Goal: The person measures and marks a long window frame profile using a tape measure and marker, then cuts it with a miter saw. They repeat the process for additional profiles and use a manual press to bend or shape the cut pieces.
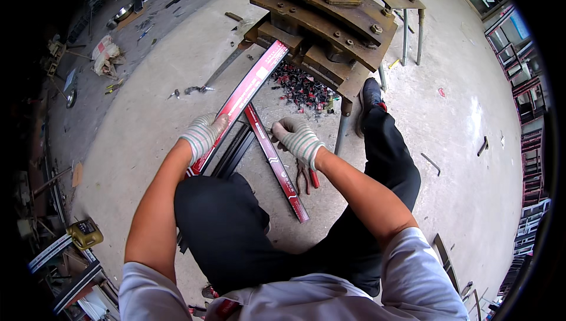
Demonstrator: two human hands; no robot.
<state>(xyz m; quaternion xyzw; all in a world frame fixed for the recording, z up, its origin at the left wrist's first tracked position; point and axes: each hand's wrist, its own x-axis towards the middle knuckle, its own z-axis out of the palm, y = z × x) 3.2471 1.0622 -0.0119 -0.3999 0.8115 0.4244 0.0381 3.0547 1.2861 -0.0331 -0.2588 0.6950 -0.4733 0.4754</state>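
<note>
- Red-and-pink bar (250, 94) slants from near left to far right, its far end at the left side of the rusty press (348, 20); whether it goes inside, I cannot tell.
- Left hand (203, 135), gloved, grips that bar toward its near end.
- Dark bars (234, 151) lie just right of the left hand.
- Second red bar (276, 164) slants the other way, its far end close to the gripped bar.
- Right hand (298, 142), gloved, has curled fingers just right of the second bar; whether they hold anything, I cannot tell.
- Pliers (302, 173) lie on the near side of the right hand.
- Scraps (303, 88) lie heaped beyond it.
</note>
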